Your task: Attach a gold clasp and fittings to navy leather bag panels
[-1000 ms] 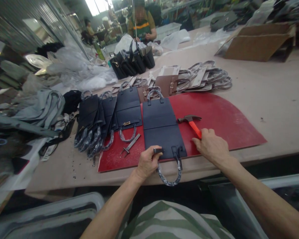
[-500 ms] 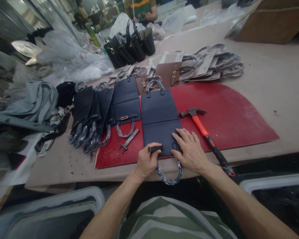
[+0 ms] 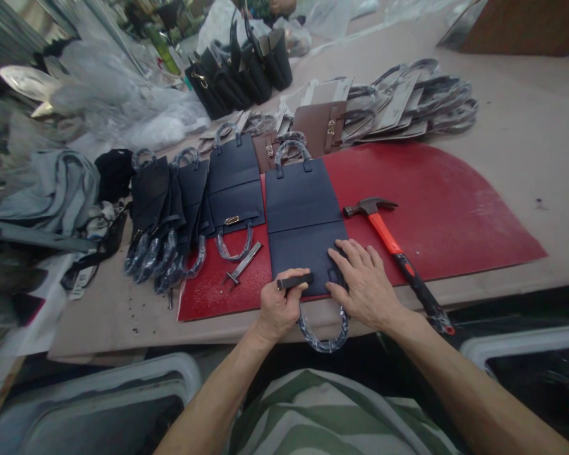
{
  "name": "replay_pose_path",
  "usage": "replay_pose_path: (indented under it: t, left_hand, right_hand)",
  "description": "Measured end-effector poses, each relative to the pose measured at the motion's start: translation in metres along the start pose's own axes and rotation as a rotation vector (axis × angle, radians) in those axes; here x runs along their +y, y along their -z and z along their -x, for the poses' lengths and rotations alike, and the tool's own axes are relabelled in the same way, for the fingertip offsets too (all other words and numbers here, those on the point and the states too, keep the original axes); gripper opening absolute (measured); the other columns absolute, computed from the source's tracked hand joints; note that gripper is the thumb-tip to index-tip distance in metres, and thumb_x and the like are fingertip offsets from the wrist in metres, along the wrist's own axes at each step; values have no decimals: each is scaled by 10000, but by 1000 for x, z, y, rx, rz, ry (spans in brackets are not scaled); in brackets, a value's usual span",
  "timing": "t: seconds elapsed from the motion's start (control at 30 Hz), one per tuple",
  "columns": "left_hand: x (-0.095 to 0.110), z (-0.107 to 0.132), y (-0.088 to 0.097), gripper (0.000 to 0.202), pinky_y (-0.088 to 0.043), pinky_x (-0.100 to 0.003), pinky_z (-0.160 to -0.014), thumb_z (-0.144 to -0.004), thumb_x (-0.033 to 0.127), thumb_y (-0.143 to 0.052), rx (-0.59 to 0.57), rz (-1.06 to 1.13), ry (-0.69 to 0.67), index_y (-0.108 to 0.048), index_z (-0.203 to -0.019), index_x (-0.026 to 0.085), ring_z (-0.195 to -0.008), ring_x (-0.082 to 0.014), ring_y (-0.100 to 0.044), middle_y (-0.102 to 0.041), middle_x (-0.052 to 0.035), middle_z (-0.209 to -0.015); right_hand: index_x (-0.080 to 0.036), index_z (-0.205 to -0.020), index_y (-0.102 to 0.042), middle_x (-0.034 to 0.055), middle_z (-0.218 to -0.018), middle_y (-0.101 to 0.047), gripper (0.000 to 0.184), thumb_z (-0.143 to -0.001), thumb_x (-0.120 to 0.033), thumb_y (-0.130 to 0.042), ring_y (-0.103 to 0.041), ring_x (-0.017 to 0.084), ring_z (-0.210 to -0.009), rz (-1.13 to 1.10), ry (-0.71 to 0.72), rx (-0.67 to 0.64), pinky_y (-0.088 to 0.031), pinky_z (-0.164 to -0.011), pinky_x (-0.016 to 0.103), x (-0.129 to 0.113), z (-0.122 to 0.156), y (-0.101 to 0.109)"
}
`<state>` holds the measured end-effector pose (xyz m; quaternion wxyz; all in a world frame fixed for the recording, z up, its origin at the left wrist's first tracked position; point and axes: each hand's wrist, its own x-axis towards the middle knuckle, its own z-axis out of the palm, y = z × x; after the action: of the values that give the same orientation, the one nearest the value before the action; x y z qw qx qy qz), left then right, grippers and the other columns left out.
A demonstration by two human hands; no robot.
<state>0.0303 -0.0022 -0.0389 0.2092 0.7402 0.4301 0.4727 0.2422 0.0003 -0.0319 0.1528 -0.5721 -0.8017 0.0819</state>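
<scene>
A navy bag panel [image 3: 303,208] lies flat on a red mat, one wrapped handle [image 3: 323,346] hanging past the table's near edge and another at its far end. My left hand [image 3: 281,298] is closed around a dark bar-shaped tool [image 3: 294,282], whose tip is at the panel's near edge by a handle tab; its exact kind is unclear. My right hand [image 3: 363,281] rests open on the panel's near right corner, fingers spread, beside the other handle tab [image 3: 334,277]. A claw hammer [image 3: 389,240] with an orange and black handle lies on the mat to the right.
On the red mat [image 3: 436,202], a metal dividers-like tool [image 3: 241,265] lies left of the panel. Several navy bag pieces [image 3: 234,170] overlap at left. Brown pieces [image 3: 320,123] and black bags [image 3: 237,76] stand or lie behind. Plastic bins [image 3: 189,366] sit below the table.
The dark tool in my left hand has tilted, its end shifting slightly left. My right hand stays on the panel. The camera view has shifted a little.
</scene>
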Motion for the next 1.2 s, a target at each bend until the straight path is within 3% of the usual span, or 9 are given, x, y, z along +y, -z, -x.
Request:
replay_pose_path:
  t: [0.97,1.2]
  left_hand:
    - [1,-4,-12,124,-604,-312,-874,-975,181,-527,-52,-134,-76,-617,-1060,187,-942,-183,-727,-742,-71,-990]
    - [4,-14,-10,135,-590,-291,-816,-977,205,-497,-168,-149,-79,-605,-1056,191,-874,-190,-723,-731,-73,-953]
  right_hand:
    - [-129,-1430,-498,172,-1564,-385,597,-903,-402,-563,-307,359,-1441,-8,-7,29,-203,-1187,554,0,1,-2]
    - [-119,-1427,-504,174,-1561,-393,597,-894,-379,-574,-310,362,-1445,-17,-19,12,-216,-1183,564,-2,1,1]
